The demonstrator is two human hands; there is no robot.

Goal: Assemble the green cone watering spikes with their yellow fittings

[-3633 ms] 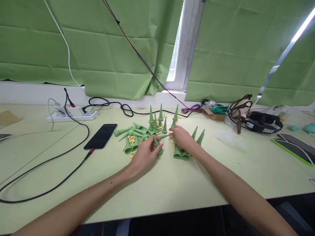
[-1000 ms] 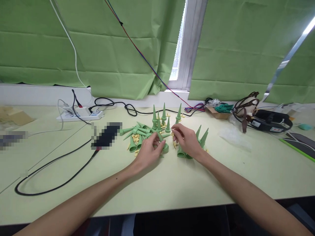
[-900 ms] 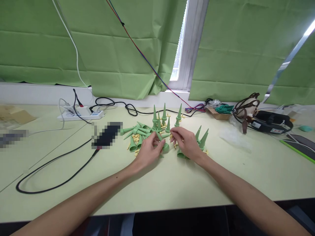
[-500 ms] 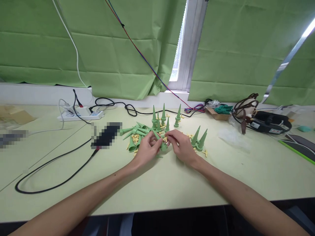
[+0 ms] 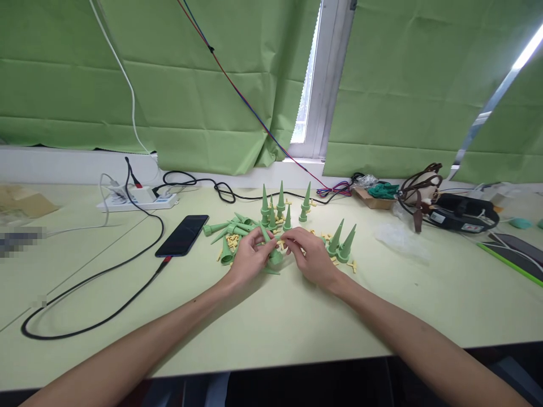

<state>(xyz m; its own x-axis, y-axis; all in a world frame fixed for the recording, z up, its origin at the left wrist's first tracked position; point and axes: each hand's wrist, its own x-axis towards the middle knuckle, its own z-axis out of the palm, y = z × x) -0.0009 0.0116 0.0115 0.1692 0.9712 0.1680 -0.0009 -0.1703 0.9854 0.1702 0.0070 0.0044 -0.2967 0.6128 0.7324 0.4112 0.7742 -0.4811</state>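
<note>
Overall, table (image 5: 254,333): pale and long, with green curtains (image 5: 203,96) hanging beyond its far edge.
Left hand (image 5: 250,254): reaching over the near edge to about the table's middle, thumb and fingers closed around a green cone (image 5: 275,257), which tilts with its point up and wide end low.
Right hand (image 5: 311,257): just beside the left, fingertips pinched narrowly on a small yellow piece (image 5: 281,243) close to that cone; whether the two touch cannot be told.
Power strip (image 5: 138,200): white, near the far edge, toward the left.
Phone (image 5: 182,236): dark, lying flat between the strip and the left hand; a black cable (image 5: 158,272) loops from it toward the left edge.
Loose cones (image 5: 233,227): heaped just beyond the left hand.
Upright cones (image 5: 347,244): five between hands and far edge, two right of the right hand.
Yellow bits (image 5: 353,266): T-shaped, scattered among the cones.
</note>
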